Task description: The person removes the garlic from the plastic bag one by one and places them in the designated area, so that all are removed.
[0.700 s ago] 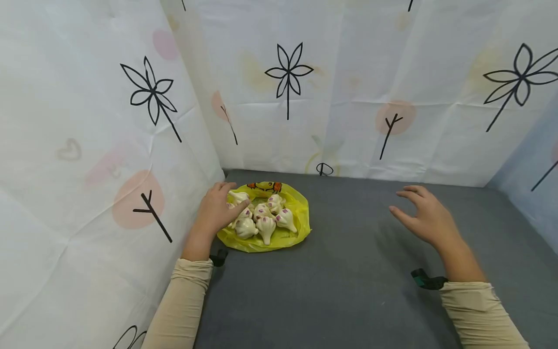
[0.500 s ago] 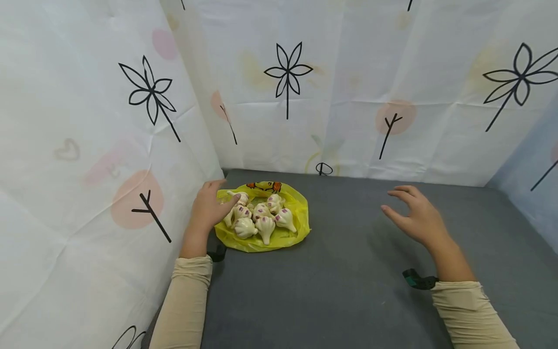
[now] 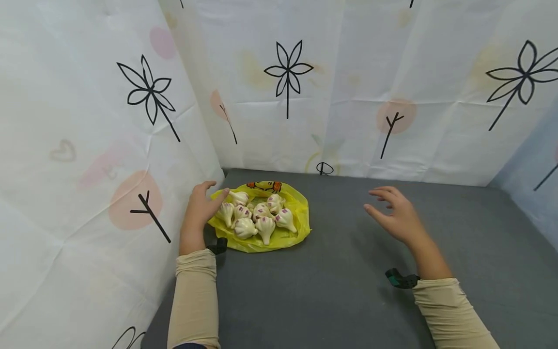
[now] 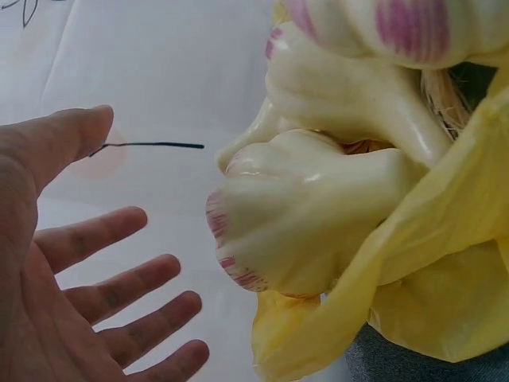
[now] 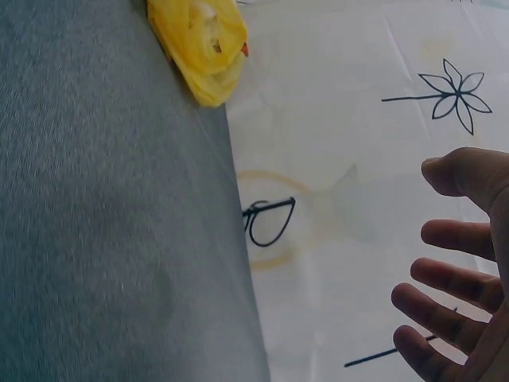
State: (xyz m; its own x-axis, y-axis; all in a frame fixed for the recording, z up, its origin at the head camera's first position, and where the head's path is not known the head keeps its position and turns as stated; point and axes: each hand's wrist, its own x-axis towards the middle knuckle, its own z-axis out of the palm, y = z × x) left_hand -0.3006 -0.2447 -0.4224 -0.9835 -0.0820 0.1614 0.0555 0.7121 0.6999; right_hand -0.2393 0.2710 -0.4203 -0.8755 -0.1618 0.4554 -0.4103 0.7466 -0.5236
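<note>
Several white garlic bulbs (image 3: 265, 228) with purple streaks lie in an opened yellow plastic bag (image 3: 301, 208) on the grey table. At the bag's left edge is my left hand (image 3: 198, 211), fingers spread and holding nothing. Seen from the left wrist, its fingers (image 4: 119, 235) stand apart from the nearest garlic bulb (image 4: 310, 215). Well to the right of the bag, my right hand (image 3: 398, 218) is over the table with relaxed fingers and nothing in it. In the right wrist view the bag (image 5: 203, 48) shows at the top, away from that hand.
The grey cloth-like table top (image 3: 322, 291) spreads in front and to the right. White patterned curtains (image 3: 340, 97) stand close behind the bag and along the left side. A dark camera band (image 3: 401, 279) sits on the right wrist.
My left hand has moved left, off the bag's edge, uncovering more garlic bulbs. The right hand has shifted left towards the bag. Bag and garlic stay in place.
</note>
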